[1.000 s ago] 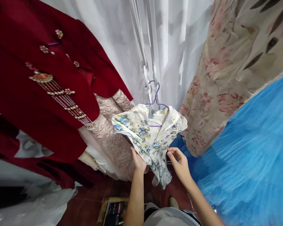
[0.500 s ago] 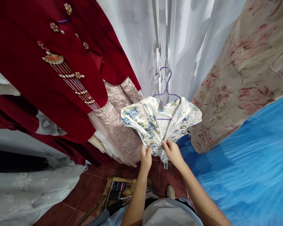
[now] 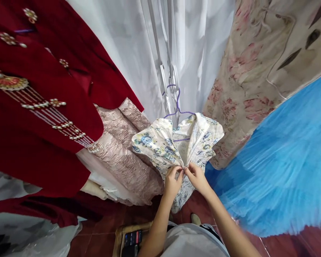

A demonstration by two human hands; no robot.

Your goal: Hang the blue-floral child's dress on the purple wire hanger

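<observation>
A short-sleeved white garment (image 3: 156,142) with blue and yellow flowers hangs on a purple hanger (image 3: 178,107), its neck and upper opening spread in a V. At the lower point of that opening, my left hand (image 3: 173,182) pinches one edge of the cloth. Close against it, my right hand (image 3: 196,178) pinches the other edge, thumb and finger almost touching the left fingertips. Whatever small fastener may lie between the fingertips is hidden. Below my hands the patterned cloth narrows downward.
Left hang a dark red garment (image 3: 56,150) with beaded tassels and a pink textured one (image 3: 128,153). White curtains (image 3: 200,53) fall behind. To the right are a beige floral dress (image 3: 238,82) and blue tulle (image 3: 278,160). A phone (image 3: 133,238) rests on a wooden stool (image 3: 119,237).
My left hand has moved up and inward from the garment's left side to meet my right hand at the opening. The view has shifted, so surrounding clothes appear further left.
</observation>
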